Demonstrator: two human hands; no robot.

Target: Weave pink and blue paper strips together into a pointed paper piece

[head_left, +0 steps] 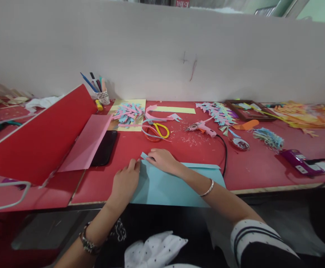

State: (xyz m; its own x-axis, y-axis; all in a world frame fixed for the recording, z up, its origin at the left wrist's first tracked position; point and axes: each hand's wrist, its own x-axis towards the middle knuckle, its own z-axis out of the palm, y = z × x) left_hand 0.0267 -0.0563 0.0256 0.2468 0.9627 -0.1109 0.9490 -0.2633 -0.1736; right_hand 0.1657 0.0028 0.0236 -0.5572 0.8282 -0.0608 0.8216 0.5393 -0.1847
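A light blue sheet of paper [165, 190] lies at the table's front edge and overhangs it slightly. My left hand [126, 178] grips the sheet's upper left corner, fingers curled together. Just right of it, my right hand [162, 160] is closed on the top edge, where a narrow blue strip [144, 155] sticks out past the fingers. Along that edge the strip stands slightly apart from the sheet on the right; whether it is folded or cut I cannot tell. A small dark spot shows under the right fingers, too hidden to name. Beyond the hands lie yellow-handled scissors [164, 131].
A pink glue gun [204, 128] trails its black cord near the sheet's right side. Left are a phone [105, 149], pink paper [85, 143] and a raised red board [45, 139]. Paper-strip piles [129, 112], a pen cup [103, 97] and a purple device [300, 162] stand around.
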